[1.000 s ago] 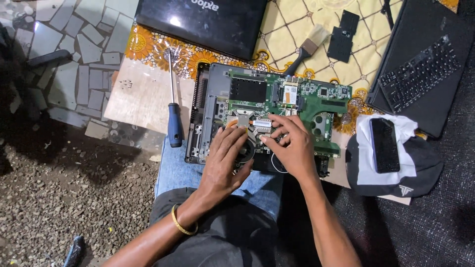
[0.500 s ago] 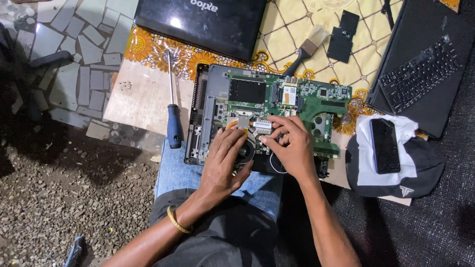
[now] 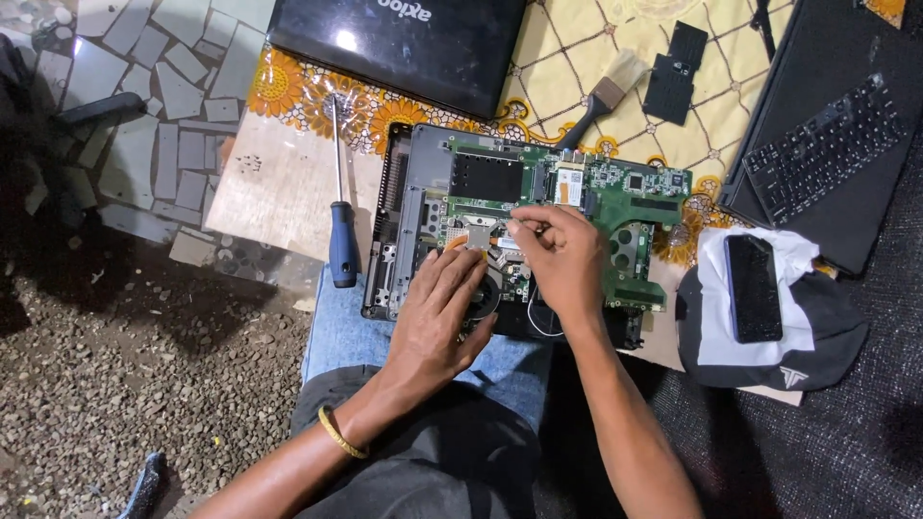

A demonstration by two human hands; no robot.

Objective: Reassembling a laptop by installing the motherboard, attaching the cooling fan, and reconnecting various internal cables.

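An opened laptop base [image 3: 404, 192] with a green motherboard [image 3: 625, 197] lies across my lap. My left hand [image 3: 437, 312] rests flat on the black cooling fan area at the board's near edge, fingers pointing toward a small silver heatsink plate [image 3: 476, 234]. Just right of that plate is my right hand [image 3: 567, 264], its thumb and fingers pinched together on a small part too tiny to identify. A yellow bracelet [image 3: 336, 434] is on my left wrist.
A blue-handled screwdriver [image 3: 342, 240] lies left of the base on a wooden board [image 3: 279, 183]. Behind are a black laptop lid [image 3: 404, 48], a paintbrush [image 3: 601, 101] and a black cover piece [image 3: 678, 72] on yellow patterned cloth. A keyboard [image 3: 827, 144] and a phone [image 3: 752, 288] on a cap are right.
My right hand's fingers have drawn together into a pinch and shifted slightly up and left on the board. The left hand has barely moved.
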